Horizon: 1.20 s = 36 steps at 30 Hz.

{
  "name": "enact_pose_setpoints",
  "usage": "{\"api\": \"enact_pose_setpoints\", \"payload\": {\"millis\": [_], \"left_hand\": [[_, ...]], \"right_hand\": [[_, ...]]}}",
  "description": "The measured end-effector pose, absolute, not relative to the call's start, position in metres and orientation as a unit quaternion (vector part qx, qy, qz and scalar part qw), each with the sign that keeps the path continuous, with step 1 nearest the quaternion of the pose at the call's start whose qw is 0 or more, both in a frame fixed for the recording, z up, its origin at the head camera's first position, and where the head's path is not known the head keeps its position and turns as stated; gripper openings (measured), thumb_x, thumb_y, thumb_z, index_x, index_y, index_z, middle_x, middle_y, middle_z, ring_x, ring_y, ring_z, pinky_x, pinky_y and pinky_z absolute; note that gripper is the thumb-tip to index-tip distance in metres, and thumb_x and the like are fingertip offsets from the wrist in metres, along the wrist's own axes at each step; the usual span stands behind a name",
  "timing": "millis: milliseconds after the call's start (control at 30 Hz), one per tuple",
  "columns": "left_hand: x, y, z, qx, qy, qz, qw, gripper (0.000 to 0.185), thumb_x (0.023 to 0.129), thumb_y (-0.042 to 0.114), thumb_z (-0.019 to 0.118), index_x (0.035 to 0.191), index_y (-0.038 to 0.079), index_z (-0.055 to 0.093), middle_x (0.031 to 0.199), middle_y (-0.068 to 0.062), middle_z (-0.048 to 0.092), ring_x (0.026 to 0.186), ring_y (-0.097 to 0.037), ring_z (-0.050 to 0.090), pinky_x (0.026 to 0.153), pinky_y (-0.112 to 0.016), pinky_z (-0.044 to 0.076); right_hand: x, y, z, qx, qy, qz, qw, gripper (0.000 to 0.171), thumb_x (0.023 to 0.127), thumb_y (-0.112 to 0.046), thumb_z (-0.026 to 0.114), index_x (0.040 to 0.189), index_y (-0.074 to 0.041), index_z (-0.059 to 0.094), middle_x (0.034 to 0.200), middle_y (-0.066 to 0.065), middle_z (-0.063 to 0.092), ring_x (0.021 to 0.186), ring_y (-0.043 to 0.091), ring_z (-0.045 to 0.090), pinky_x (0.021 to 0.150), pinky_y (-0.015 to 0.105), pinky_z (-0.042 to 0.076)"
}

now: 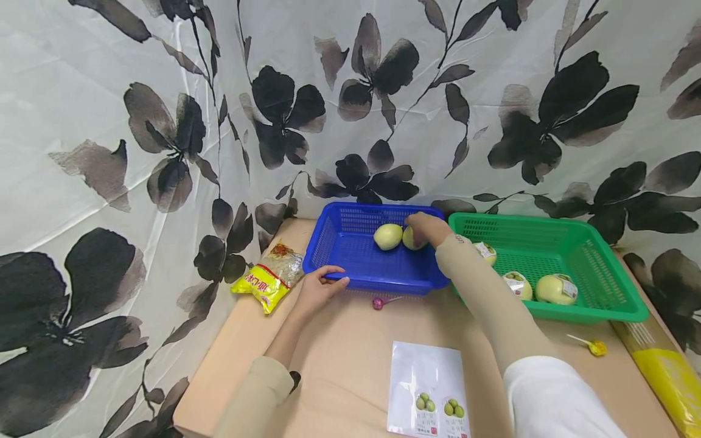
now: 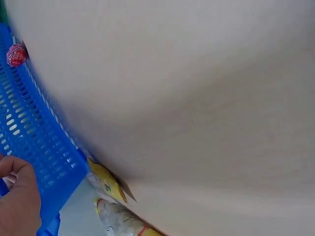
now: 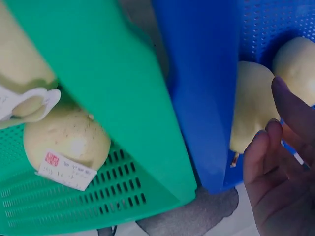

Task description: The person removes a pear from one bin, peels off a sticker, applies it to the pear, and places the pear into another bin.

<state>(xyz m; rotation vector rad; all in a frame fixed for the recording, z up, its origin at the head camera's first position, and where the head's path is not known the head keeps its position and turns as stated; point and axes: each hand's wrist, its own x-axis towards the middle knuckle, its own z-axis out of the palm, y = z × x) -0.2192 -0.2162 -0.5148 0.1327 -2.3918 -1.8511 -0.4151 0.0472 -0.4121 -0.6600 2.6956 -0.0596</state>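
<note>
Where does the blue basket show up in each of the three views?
Head: blue basket at centre, on the table, left of the green basket.
Left wrist: its mesh wall at the left edge.
Right wrist: its wall at centre-right.
Shared landmark: the blue perforated plastic.

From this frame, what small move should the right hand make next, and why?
Probably lift the right hand clear of the pear and back toward the green basket. That pear already sits in the blue basket beside another pear, the fingers look relaxed, and three more pears wait in green. The left hand steadies the blue rim.
</note>
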Motion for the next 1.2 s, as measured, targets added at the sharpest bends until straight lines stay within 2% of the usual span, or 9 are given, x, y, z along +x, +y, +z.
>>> {"api": "enact_pose_setpoints", "payload": {"millis": [100, 267, 367, 467, 567, 800, 933, 1067, 1200], "left_hand": [[-0.218, -0.216, -0.514, 0.042, -0.788, -0.612, 0.059, 0.03, 0.089, 0.021, 0.085, 0.115, 0.009, 0.075, 0.083, -0.003, 0.077, 0.087, -0.036, 0.073, 0.058, -0.022, 0.049], [-0.216, -0.215, -0.511, 0.038, -0.787, -0.613, 0.062, 0.029, 0.089, 0.019, 0.084, 0.115, 0.008, 0.075, 0.085, -0.007, 0.077, 0.079, -0.018, 0.072, 0.06, -0.022, 0.05], [-0.216, -0.215, -0.509, 0.038, -0.787, -0.613, 0.061, 0.031, 0.09, 0.02, 0.084, 0.116, 0.006, 0.074, 0.088, -0.011, 0.077, 0.075, -0.011, 0.068, 0.059, -0.021, 0.049], [-0.215, -0.215, -0.509, 0.039, -0.788, -0.612, 0.059, 0.033, 0.09, 0.021, 0.083, 0.118, 0.005, 0.074, 0.091, -0.016, 0.076, 0.073, -0.011, 0.065, 0.056, -0.021, 0.047], [-0.214, -0.215, -0.509, 0.041, -0.789, -0.609, 0.061, 0.033, 0.09, 0.021, 0.084, 0.118, 0.006, 0.074, 0.092, -0.018, 0.076, 0.072, -0.01, 0.064, 0.056, -0.021, 0.046], [-0.213, -0.216, -0.514, 0.037, -0.79, -0.608, 0.066, 0.029, 0.09, 0.019, 0.084, 0.115, 0.009, 0.075, 0.087, -0.008, 0.075, 0.074, -0.008, 0.066, 0.06, -0.021, 0.05], [-0.213, -0.216, -0.516, 0.035, -0.789, -0.609, 0.069, 0.028, 0.09, 0.017, 0.084, 0.114, 0.008, 0.075, 0.086, -0.008, 0.076, 0.074, -0.009, 0.067, 0.06, -0.021, 0.051], [-0.213, -0.215, -0.516, 0.032, -0.79, -0.607, 0.076, 0.027, 0.09, 0.015, 0.083, 0.114, 0.007, 0.075, 0.088, -0.013, 0.076, 0.075, -0.011, 0.069, 0.061, -0.021, 0.051], [-0.211, -0.215, -0.514, 0.031, -0.794, -0.602, 0.079, 0.03, 0.09, 0.015, 0.083, 0.117, 0.005, 0.074, 0.093, -0.018, 0.076, 0.077, -0.011, 0.068, 0.064, -0.023, 0.054]], "right_hand": [[-0.415, 0.046, -0.418, -0.225, 0.959, -0.019, 0.174, 0.061, 0.09, -0.01, 0.08, 0.146, -0.003, 0.056, 0.154, 0.025, 0.049, 0.134, 0.04, 0.056, 0.11, 0.057, 0.047], [-0.416, 0.046, -0.425, -0.218, 0.959, -0.017, 0.181, 0.055, 0.092, -0.017, 0.079, 0.14, 0.001, 0.059, 0.157, 0.032, 0.042, 0.13, 0.042, 0.057, 0.109, 0.057, 0.048], [-0.415, 0.047, -0.425, -0.21, 0.96, -0.019, 0.183, 0.055, 0.091, -0.02, 0.08, 0.136, 0.003, 0.06, 0.151, 0.033, 0.047, 0.126, 0.041, 0.058, 0.108, 0.056, 0.048], [-0.413, 0.049, -0.425, -0.208, 0.96, -0.017, 0.186, 0.052, 0.088, -0.022, 0.083, 0.129, 0.002, 0.062, 0.138, 0.028, 0.059, 0.114, 0.036, 0.058, 0.104, 0.053, 0.049], [-0.41, 0.05, -0.425, -0.207, 0.959, -0.016, 0.191, 0.053, 0.086, -0.026, 0.085, 0.126, 0.001, 0.063, 0.127, 0.022, 0.065, 0.106, 0.033, 0.057, 0.101, 0.051, 0.05], [-0.405, 0.05, -0.426, -0.219, 0.958, -0.014, 0.186, 0.061, 0.085, -0.032, 0.086, 0.128, 0.003, 0.062, 0.13, 0.023, 0.064, 0.107, 0.032, 0.06, 0.104, 0.051, 0.051], [-0.406, 0.05, -0.429, -0.227, 0.955, -0.022, 0.192, 0.062, 0.084, -0.034, 0.087, 0.127, 0.004, 0.063, 0.123, 0.02, 0.066, 0.102, 0.03, 0.06, 0.101, 0.049, 0.052], [-0.408, 0.051, -0.433, -0.242, 0.952, -0.024, 0.187, 0.061, 0.083, -0.038, 0.087, 0.121, 0.004, 0.064, 0.107, 0.013, 0.066, 0.092, 0.026, 0.059, 0.092, 0.044, 0.053], [-0.404, 0.053, -0.433, -0.284, 0.942, -0.039, 0.176, 0.05, 0.082, -0.04, 0.088, 0.102, 0.002, 0.069, 0.086, 0.005, 0.063, 0.077, 0.02, 0.055, 0.073, 0.034, 0.05]]}}
